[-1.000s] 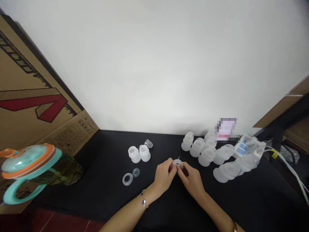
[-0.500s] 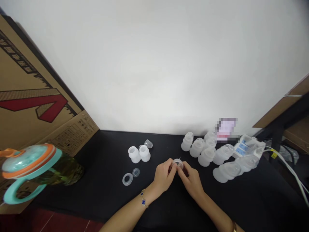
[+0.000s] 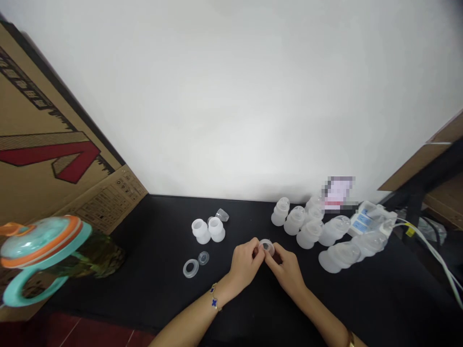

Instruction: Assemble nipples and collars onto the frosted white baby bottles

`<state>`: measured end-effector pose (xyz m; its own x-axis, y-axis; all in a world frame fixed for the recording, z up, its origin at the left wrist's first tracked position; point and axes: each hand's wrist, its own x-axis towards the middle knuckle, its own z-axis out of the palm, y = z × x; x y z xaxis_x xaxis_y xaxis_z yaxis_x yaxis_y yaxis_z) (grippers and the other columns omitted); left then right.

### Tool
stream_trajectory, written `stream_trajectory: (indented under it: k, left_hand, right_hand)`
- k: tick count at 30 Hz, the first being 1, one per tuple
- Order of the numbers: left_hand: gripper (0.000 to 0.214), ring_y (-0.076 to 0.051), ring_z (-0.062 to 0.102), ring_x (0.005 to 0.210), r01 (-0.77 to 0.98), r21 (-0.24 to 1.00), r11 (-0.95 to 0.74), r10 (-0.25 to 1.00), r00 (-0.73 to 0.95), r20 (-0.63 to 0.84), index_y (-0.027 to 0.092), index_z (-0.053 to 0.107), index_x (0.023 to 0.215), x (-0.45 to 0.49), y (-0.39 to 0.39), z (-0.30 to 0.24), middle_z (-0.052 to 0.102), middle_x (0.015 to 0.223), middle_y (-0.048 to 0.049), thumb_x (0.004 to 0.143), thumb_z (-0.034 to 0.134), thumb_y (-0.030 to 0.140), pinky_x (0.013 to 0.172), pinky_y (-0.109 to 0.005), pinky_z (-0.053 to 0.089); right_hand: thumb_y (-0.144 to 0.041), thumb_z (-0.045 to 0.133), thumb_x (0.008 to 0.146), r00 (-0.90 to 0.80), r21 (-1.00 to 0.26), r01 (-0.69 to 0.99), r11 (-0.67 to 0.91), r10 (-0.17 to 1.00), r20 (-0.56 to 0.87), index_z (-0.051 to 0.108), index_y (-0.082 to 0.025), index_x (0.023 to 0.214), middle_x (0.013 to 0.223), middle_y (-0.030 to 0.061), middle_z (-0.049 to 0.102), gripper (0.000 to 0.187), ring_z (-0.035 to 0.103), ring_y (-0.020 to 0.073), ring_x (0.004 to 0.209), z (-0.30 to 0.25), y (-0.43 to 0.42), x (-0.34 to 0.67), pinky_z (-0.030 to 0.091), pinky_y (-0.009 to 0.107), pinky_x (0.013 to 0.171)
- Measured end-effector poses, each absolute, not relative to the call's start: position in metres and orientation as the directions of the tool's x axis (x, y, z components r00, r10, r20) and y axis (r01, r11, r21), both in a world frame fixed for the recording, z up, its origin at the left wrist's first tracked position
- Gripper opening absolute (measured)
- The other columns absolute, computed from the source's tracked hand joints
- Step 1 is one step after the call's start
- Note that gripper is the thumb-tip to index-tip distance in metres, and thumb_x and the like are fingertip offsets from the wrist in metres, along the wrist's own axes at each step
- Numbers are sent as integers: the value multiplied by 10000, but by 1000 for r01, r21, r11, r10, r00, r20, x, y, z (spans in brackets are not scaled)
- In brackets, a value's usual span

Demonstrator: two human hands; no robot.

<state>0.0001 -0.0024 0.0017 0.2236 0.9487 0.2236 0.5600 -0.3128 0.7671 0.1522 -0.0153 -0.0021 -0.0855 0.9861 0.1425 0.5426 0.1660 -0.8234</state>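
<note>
Hands: left hand (image 3: 246,264) and right hand (image 3: 287,273) pinch one small clear ring (image 3: 266,246) together | ring: above tabletop (image 3: 152,284) middle | bottles (image 3: 318,231): back right | loose ring (image 3: 190,268): left of hands

Centre: a small cap (image 3: 266,246) is held between the left hand (image 3: 246,264) and right hand (image 3: 287,272), over the table (image 3: 152,289).
Left of hands: a ring (image 3: 190,268) and a disc (image 3: 203,258) are laid together (disc on the right); two cups (image 3: 209,230) are set behind them.
Right rear: bottles (image 3: 314,231) are grouped before a power strip (image 3: 369,217).
Far left: a mug (image 3: 43,250) is set before a box (image 3: 47,144).
</note>
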Motion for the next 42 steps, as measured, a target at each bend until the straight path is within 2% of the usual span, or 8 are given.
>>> stream_trajectory:
  k: [9, 24, 42]
  left_hand:
    - [252, -112, 461, 549, 530, 763, -369, 927, 273, 258, 203, 442, 709, -2, -2, 1, 486, 614, 45, 951, 433, 274, 560, -237, 295]
    - [238, -110, 443, 522, 504, 773, -387, 917, 298, 265, 207, 447, 699, -3, -5, 3, 477, 596, 45, 927, 460, 273, 542, -236, 296]
    - [248, -101, 438, 516, 473, 809, -350, 932, 268, 246, 203, 449, 680, -3, -3, 1, 452, 574, 55, 907, 480, 299, 548, -231, 300]
  right_hand:
    - [-437, 533, 892, -67, -798, 569, 198, 979, 194, 370, -218, 619, 537, -65, 413, 386, 400, 99, 503, -4, -16, 155, 285, 223, 491]
    - [-419, 492, 900, -68, -585, 761, 279, 932, 356, 417, -229, 598, 497, -37, 525, 365, 442, 101, 434, -4, -18, 154, 293, 236, 465]
    - [-438, 511, 899, -59, -623, 736, 263, 943, 328, 429, -225, 596, 501, -41, 529, 379, 461, 102, 436, -4, -18, 154, 301, 230, 460]
